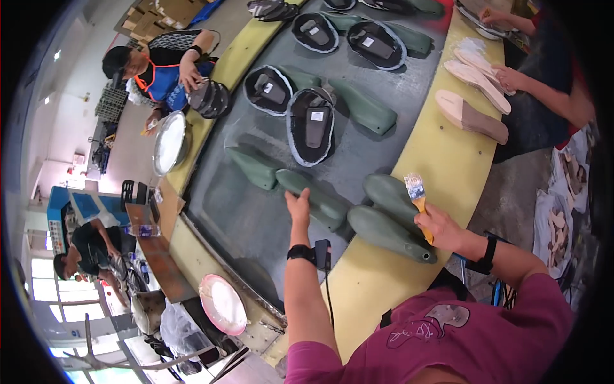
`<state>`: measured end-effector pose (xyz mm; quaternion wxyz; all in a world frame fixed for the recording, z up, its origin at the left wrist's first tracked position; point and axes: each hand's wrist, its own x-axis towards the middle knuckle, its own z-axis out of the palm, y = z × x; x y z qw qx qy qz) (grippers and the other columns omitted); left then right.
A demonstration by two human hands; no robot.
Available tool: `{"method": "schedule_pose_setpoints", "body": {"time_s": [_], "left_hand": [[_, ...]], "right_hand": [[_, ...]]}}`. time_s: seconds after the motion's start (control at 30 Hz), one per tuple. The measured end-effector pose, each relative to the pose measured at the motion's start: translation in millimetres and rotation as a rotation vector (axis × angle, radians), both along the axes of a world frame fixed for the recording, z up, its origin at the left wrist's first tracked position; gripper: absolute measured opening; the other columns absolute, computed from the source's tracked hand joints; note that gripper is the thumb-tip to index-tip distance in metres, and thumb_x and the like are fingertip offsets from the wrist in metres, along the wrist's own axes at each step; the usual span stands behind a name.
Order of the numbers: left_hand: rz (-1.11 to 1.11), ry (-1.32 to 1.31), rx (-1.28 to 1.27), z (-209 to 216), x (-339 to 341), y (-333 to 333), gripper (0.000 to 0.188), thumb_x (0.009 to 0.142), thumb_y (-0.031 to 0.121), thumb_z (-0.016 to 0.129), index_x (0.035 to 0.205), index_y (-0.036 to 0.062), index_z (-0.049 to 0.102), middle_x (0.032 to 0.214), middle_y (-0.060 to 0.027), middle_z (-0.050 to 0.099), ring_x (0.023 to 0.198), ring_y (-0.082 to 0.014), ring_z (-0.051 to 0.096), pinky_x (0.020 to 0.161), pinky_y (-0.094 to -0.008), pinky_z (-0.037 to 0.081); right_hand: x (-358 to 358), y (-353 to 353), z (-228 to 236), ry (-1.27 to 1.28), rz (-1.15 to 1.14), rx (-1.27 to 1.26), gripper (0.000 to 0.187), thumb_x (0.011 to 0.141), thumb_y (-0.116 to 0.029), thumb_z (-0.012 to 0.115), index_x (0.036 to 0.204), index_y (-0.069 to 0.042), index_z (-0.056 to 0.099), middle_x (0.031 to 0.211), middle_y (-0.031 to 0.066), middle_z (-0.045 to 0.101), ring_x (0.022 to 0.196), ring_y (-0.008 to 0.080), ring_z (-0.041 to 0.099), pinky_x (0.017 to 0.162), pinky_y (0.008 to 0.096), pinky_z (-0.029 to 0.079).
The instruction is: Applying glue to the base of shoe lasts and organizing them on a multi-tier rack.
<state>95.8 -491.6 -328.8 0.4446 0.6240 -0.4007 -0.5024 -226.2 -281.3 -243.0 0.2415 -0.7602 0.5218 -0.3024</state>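
Note:
My left hand (297,206) reaches over the dark belt, thumb and fingers apart, at the near side of a green shoe last (323,203). It looks to touch the last's edge; I cannot see a closed grip. My right hand (442,229) is closed around the yellow handle of a paintbrush (416,189), whose bristles are coated white and point up and away from me. Just left of the brush, two green shoe lasts lie side by side, the nearer one (390,235) and the farther one (387,192). Another green last (252,166) rests farther left on the belt.
Several dark shoe uppers (311,144) and more lasts (361,105) stand along the belt (224,211). Yellow ledges (358,288) border it. Pale insoles (470,115) lie near a co-worker's hand at right. A pink-rimmed bowl (203,294) and metal bowl (185,137) hold white paste. Another person handles an upper.

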Motion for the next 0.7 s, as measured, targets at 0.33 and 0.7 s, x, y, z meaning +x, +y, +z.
{"method": "schedule_pose_setpoints", "body": {"time_s": [0.33, 0.7], "left_hand": [[-0.119, -0.693, -0.108, 4.8, -34.8, 57.3, 0.055, 0.081, 0.022, 0.06, 0.12, -0.0117, 0.041, 0.116, -0.0305, 0.047, 0.109, -0.0434, 0.044, 0.096, -0.0432, 0.034], [-0.352, -0.448, 0.147, 77.9, -161.6, 227.7, 0.106, 0.065, 0.031, 0.074, 0.135, -0.0126, 0.007, 0.14, -0.0342, 0.008, 0.133, -0.0399, 0.014, 0.106, -0.0366, 0.023]], "right_hand": [[0.5, -8.7, 5.8, -0.053, 0.016, -0.041, 0.027, 0.067, 0.008, 0.059, 0.089, -0.004, 0.049, 0.086, 0.0143, 0.045, 0.074, 0.0336, 0.051, 0.062, 0.039, 0.044], [9.9, 5.3, -7.4, -0.123, -0.016, -0.085, 0.034, 0.064, 0.008, 0.059, 0.093, -0.006, 0.048, 0.093, 0.0171, 0.048, 0.087, 0.0377, 0.052, 0.07, 0.0417, 0.045]]}}
